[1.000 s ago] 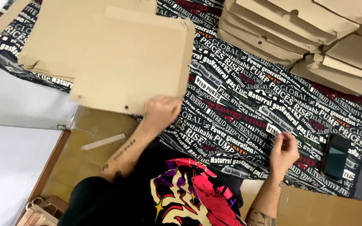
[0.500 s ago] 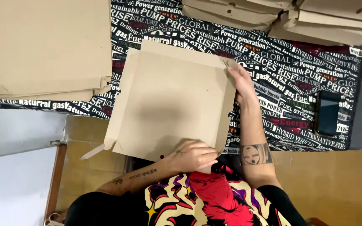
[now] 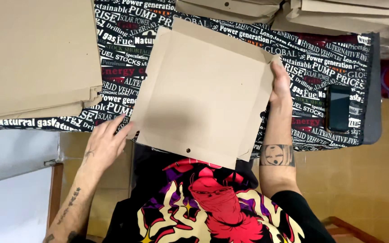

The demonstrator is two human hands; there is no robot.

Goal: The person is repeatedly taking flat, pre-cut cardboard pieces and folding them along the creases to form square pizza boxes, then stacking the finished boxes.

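Table point(image 3: 370, 90) under black printed cloth point(image 3: 320, 58); tan floor point(image 3: 365, 180) at right, white panel point(image 3: 10, 211) lower left, wooden frame point(image 3: 56, 189) beside it. Even light.

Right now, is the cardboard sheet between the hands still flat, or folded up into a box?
Flat, not yet a box. The cardboard sheet lies spread open over the printed tablecloth; only its edge flaps look slightly lifted.

Worktop point(image 3: 370, 135) under a black printed cloth point(image 3: 302, 63): flat cardboard stack point(image 3: 37, 58) left of the central cardboard sheet point(image 3: 203, 94), dark phone point(image 3: 338, 109) right, folded boxes point(image 3: 338, 15) behind.
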